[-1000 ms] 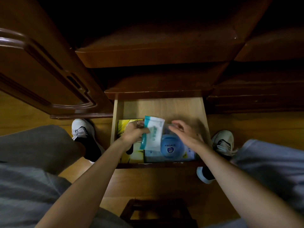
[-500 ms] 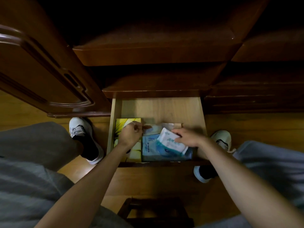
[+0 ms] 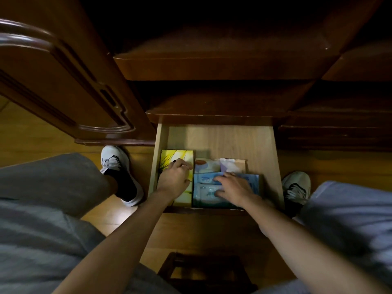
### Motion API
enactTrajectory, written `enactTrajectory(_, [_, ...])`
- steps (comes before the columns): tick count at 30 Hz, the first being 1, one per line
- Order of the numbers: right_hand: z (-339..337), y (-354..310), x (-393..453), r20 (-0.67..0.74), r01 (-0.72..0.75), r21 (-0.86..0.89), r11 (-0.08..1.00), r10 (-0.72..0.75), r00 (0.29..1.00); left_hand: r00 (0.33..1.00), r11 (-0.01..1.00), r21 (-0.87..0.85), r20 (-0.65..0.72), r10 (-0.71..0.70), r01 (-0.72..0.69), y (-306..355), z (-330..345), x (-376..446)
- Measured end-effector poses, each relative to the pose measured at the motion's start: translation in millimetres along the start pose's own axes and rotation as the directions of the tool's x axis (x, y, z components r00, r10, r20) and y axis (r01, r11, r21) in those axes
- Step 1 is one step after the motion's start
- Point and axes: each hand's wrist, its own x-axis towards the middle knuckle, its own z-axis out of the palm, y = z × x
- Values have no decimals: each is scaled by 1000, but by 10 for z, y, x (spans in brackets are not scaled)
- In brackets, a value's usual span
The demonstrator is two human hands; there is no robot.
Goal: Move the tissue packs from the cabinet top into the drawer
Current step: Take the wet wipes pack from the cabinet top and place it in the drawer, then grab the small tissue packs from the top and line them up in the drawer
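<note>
The pale wooden drawer (image 3: 220, 139) is pulled open below the dark cabinet top (image 3: 212, 60). Inside lie a yellow tissue box (image 3: 178, 155) at the left, blue tissue packs (image 3: 203, 194) in the front middle, and two paler packs (image 3: 206, 165) behind them. My left hand (image 3: 176, 179) rests curled on the yellow box. My right hand (image 3: 233, 187) lies flat with fingers spread on top of the blue packs, pressing them down. Nothing shows on the cabinet top, which is very dark.
An open cabinet door (image 3: 63, 81) hangs at the left. My shoes (image 3: 118, 168) stand on the wooden floor (image 3: 212, 230) either side of the drawer. A dark wooden stool (image 3: 203, 270) is below, between my knees. The drawer's back half (image 3: 220, 143) is bare wood.
My left hand passed the white-and-teal pack to my right hand, which laid it flat on the blue packs. My left hand settled onto the yellow box.
</note>
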Motion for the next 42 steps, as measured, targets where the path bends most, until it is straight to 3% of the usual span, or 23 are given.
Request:
enactTrajectory(5, [-298,99,-96,-139,-114,267,957,155,978,996,989,147,85,13,-26,121,-211,-59])
enactTrajectory(8, [-674,205,-205,-206,-115,418,901,217,954,997,998,57,78,13,-18,223,-472,-94])
enactTrajectory(13, [-1781,113,-623,-472,80,452,889,161,867,962,996,-67,-270,41,-62,466,-1487,-155])
enactTrajectory(15, [-2342,-32,-877,-618,194,392,899,101,780,884,986,-40,-450,127,-162,546,-2025,-230])
enactTrajectory(18, [-3138,-263,-1221,-826,294,222,930,20,563,707,963,19,-675,211,-269,693,-2833,-323])
enactTrajectory(21, [-3849,-427,-1427,-954,239,-9,971,-80,289,532,951,76,-814,233,-299,926,-3559,-333])
enactTrajectory(22, [-4063,-443,-1445,-966,187,-53,981,-98,240,500,951,92,-834,236,-295,1011,-3765,-306])
enactTrajectory(23, [-4253,-436,-1433,-962,126,-53,991,-84,259,490,953,101,-839,235,-285,1086,-3941,-260])
enactTrajectory(26, [-4598,-374,-1285,-830,-89,18,996,64,554,578,964,102,-783,229,-245,1223,-4285,-11])
enactTrajectory(27, [-4624,-347,-1216,-794,-151,-8,989,85,602,620,969,99,-752,222,-227,1247,-4346,93])
enactTrajectory(29, [-4613,-284,-1100,-817,-226,-84,971,63,573,683,977,94,-703,201,-191,1281,-4416,318])
enactTrajectory(31, [-4631,-239,-1025,-859,-249,-131,960,15,511,711,982,107,-678,186,-155,1310,-4473,563])
enactTrajectory(34, [-4812,-246,-932,-879,-276,-185,943,-33,476,738,984,130,-651,178,-122,1379,-4628,938])
enactTrajectory(38, [-5147,-311,-708,-830,-303,-219,928,-14,558,772,981,154,-606,190,-120,1428,-4833,1433])
enactTrajectory(40, [-5276,-337,-530,-789,-226,-181,957,-4,614,827,986,129,-538,161,-108,1398,-4893,1655])
enactTrajectory(42, [-5412,-400,-272,-767,-134,-147,980,-27,641,832,991,86,-539,130,-99,1335,-4945,1827])
